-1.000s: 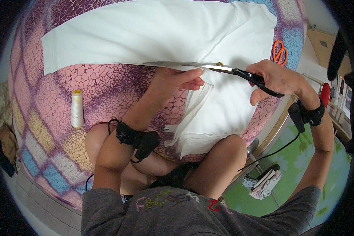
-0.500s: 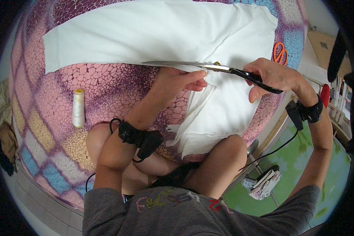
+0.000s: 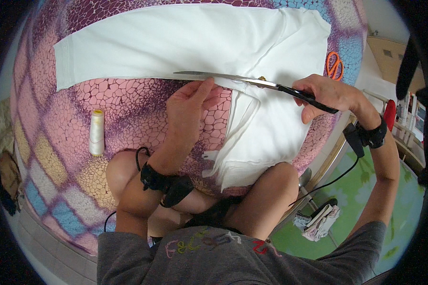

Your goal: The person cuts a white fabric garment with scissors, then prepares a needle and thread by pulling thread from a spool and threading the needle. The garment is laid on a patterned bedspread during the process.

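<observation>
White cloth (image 3: 142, 42), sewn like a garment with a long sleeve, lies spread across the patterned cover. My right hand (image 3: 321, 95) is closed round the black handles of a large pair of scissors (image 3: 252, 80). Their long blades point left along the cloth's near edge and look nearly together. Just below the blades, my left hand (image 3: 190, 104) pinches that near edge between thumb and fingers. A small brass-coloured screw sits at the scissors' pivot. More folded white cloth (image 3: 271, 123) hangs from the right part down toward my knees.
A cone of white thread (image 3: 96, 133) stands on the pink and purple patterned cover (image 3: 123, 102) to the left. Small orange-handled scissors (image 3: 334, 65) lie at the cloth's right edge. Beyond the cover on the right, folded clothes (image 3: 321, 223) rest above a green floor.
My left hand has moved left along the cloth's near edge, away from the scissors' pivot. The scissors and my right hand have barely shifted.
</observation>
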`<state>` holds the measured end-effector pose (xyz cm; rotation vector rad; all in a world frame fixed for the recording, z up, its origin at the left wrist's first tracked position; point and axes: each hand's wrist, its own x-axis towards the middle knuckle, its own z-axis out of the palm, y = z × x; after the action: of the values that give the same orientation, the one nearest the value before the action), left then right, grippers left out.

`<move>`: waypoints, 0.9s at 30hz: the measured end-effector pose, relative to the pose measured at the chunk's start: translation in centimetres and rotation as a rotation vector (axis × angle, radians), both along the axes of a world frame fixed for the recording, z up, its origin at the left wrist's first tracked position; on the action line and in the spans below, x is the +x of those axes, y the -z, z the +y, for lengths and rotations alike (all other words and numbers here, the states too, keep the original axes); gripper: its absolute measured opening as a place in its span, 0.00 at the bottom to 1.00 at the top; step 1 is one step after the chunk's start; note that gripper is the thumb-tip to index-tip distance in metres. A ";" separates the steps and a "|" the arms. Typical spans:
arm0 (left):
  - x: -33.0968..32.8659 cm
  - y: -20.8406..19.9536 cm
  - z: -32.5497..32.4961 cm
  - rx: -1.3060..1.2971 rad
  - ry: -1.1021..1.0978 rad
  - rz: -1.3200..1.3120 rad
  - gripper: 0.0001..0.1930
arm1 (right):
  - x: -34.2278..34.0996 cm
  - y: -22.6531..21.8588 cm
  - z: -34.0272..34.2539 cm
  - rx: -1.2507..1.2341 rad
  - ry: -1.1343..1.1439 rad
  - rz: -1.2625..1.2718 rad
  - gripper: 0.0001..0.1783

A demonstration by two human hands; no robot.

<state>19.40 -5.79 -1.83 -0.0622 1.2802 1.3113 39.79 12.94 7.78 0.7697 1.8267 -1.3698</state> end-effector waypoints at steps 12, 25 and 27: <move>0.6 1.3 -0.2 0.101 -0.179 -0.214 0.06 | -0.8 0.4 0.0 -0.096 -0.101 0.078 0.37; 0.6 1.3 -0.4 0.139 -0.155 -0.207 0.06 | -1.5 0.7 0.8 -0.093 -0.098 0.069 0.39; 0.7 1.3 -0.3 0.133 -0.165 -0.203 0.06 | -1.4 0.9 0.8 -0.088 -0.125 0.107 0.38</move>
<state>20.10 -6.13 -3.09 -0.2062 1.0306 1.4885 38.44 13.77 6.92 0.5364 1.8500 -1.4234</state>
